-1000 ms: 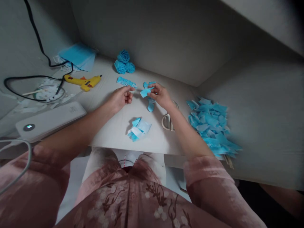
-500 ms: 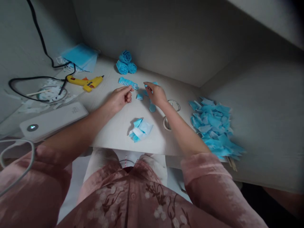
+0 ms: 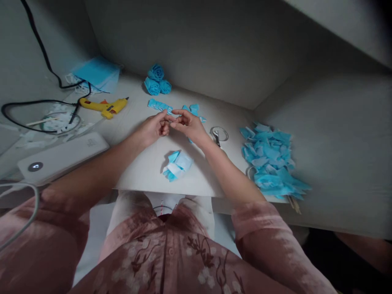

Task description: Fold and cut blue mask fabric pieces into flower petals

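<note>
Pink, flower-patterned buttoned shirt [image 3: 180, 267]

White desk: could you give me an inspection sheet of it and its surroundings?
Surface: white desk, partly covered.
Work things: three blue rosettes at the back; folded blue strip in front of them; crumpled blue-and-white bundle near the front edge; heap of blue pieces at right.
Clutter: yellow glue gun, blue sheets, white scraps and white device, all at left.
Grip: left hand and right hand close together; anything held is too small to tell.
Cables: black cable at left; grey cable at lower left.
Surroundings: grey panels behind and at the sides.
</note>
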`<act>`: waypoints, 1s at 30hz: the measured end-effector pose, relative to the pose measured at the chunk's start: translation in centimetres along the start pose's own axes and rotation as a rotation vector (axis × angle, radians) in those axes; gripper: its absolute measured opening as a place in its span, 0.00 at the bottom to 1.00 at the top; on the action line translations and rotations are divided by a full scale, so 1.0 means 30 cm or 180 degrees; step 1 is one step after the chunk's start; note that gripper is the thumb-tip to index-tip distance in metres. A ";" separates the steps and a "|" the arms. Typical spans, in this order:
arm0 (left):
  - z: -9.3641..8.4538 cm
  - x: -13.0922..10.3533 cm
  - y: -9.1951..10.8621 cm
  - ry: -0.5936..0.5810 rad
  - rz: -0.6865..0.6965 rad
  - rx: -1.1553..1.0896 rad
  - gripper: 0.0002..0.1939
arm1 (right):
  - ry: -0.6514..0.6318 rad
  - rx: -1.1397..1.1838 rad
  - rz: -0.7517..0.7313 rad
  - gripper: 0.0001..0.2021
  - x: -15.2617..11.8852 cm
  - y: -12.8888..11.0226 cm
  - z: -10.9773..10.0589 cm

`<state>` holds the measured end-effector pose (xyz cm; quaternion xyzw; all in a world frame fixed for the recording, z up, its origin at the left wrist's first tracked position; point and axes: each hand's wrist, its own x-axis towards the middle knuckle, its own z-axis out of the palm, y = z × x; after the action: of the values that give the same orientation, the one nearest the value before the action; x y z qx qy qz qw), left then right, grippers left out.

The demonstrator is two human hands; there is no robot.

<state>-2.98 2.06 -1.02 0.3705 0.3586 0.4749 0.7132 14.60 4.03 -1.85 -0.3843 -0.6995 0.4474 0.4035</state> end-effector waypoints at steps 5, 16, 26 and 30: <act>-0.002 0.000 0.003 -0.0010 0.0151 0.0005 0.25 | 0.0232 0.0229 0.0193 0.25 -0.023 -0.021 -0.004; -0.016 0.016 -0.008 0.0059 0.0352 0.0258 0.26 | -0.1409 -0.0650 -0.0507 0.09 -0.568 -0.348 0.049; -0.019 0.008 -0.020 -0.0072 0.0662 0.0639 0.24 | -0.1340 -0.1900 -0.1011 0.15 -0.781 -0.203 0.147; -0.016 -0.006 -0.021 -0.0120 0.0777 0.0732 0.20 | -0.0692 -0.2202 -0.1464 0.13 -0.714 -0.268 0.048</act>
<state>-3.20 1.80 -1.76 0.4993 0.3494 0.5069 0.6096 20.01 -18.13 0.56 -0.2816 -0.9143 0.1227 0.2640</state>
